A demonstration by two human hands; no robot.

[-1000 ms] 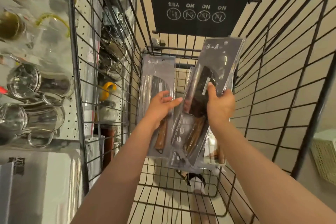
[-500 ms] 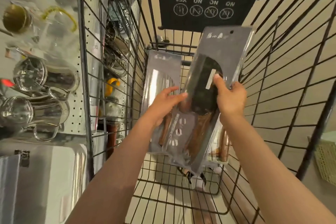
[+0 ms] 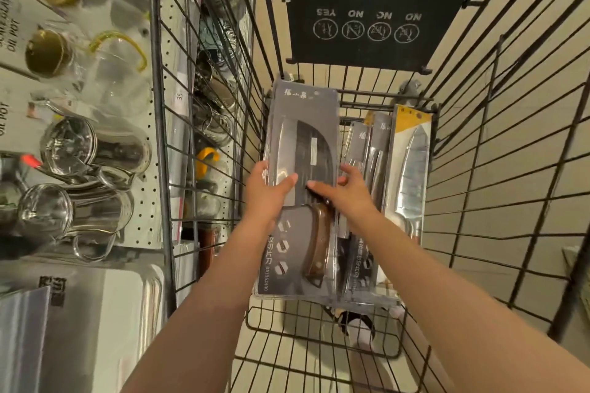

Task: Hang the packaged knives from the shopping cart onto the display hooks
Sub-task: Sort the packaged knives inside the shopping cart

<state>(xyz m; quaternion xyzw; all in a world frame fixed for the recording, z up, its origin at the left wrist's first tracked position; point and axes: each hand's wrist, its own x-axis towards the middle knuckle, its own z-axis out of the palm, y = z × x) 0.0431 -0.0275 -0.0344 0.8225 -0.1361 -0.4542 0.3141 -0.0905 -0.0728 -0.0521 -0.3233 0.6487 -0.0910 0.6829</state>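
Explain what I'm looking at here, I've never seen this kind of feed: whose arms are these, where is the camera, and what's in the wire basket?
There is no machine: a person works bare-handed, and the one camera sits on their head, looking down. The black wire frame is a shopping cart. The left hand and right hand both grasp a grey packaged cleaver with a wooden handle, thumbs on its front. Beside it, further right in the cart, stand more grey knife packs and a yellow-topped knife pack. Left of the cart is a pegboard shelf with glass pots. Nothing hangs on a hook yet.
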